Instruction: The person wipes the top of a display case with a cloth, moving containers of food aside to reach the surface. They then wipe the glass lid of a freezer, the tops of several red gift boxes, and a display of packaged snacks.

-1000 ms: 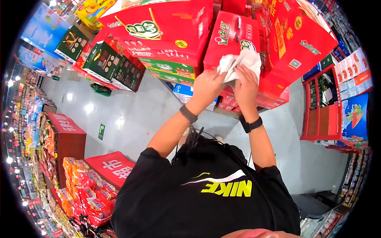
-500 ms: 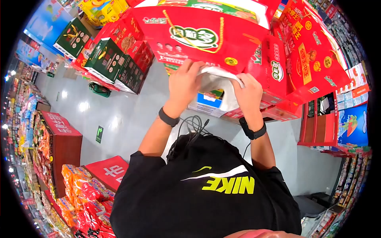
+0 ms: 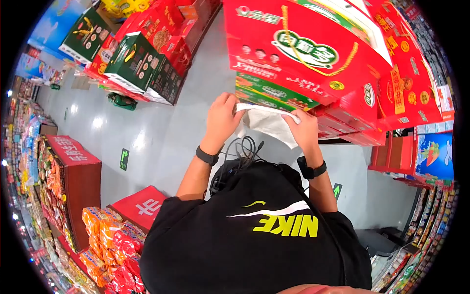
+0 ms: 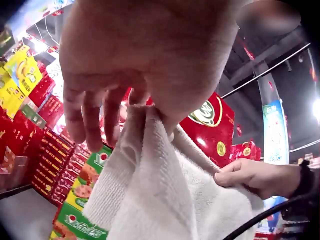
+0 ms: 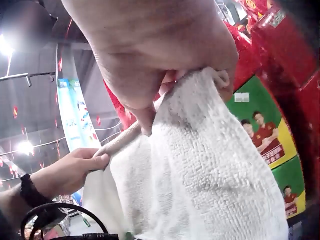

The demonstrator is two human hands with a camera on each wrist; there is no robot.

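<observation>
A white cloth hangs between the two hands, its top edge drawn out between them. The left hand pinches one upper corner; in the left wrist view the cloth falls in folds below that hand. At the other corner the right hand grips the edge, thumb on the near side, as the right wrist view shows with the hand above the cloth. Just beyond the cloth stand green boxes under a large red gift box.
More red boxes stand at the right. Dark green boxes are stacked at the left, beyond a stretch of grey floor. Orange and red snack packs lie at the lower left. Black cables hang near the chest.
The cloth, bunched against a red box earlier, is now spread between both hands, away from that box. The view has shifted, so the large red box appears farther right.
</observation>
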